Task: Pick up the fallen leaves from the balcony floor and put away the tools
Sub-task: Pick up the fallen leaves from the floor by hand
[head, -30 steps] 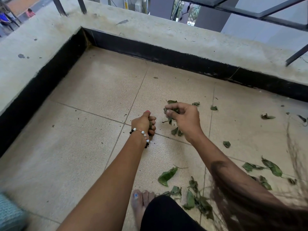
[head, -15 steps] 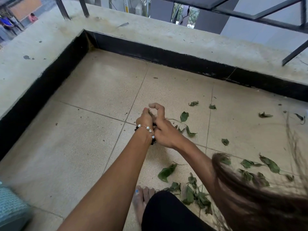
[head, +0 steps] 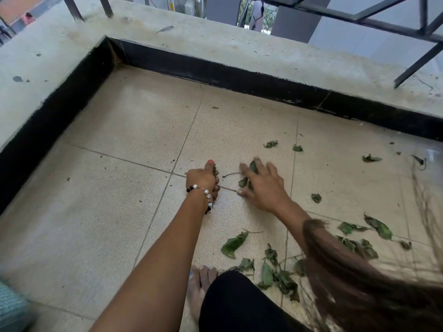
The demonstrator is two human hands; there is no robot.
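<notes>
Right hand (head: 262, 185), having left the fisted left hand (head: 203, 179) clutching gathered leaves, now spreads open over small green fallen leaves (head: 244, 182) on the beige tiled balcony floor (head: 119, 212); collecting continues.

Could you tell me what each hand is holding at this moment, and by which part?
The left hand holds gathered leaves in a closed fist grip. The right hand holds nothing, its spread fingers resting on leaves on the floor.

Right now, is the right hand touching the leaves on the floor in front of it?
Touching. The head view shows the right hand spread, fingers lying over the leaves.
</notes>
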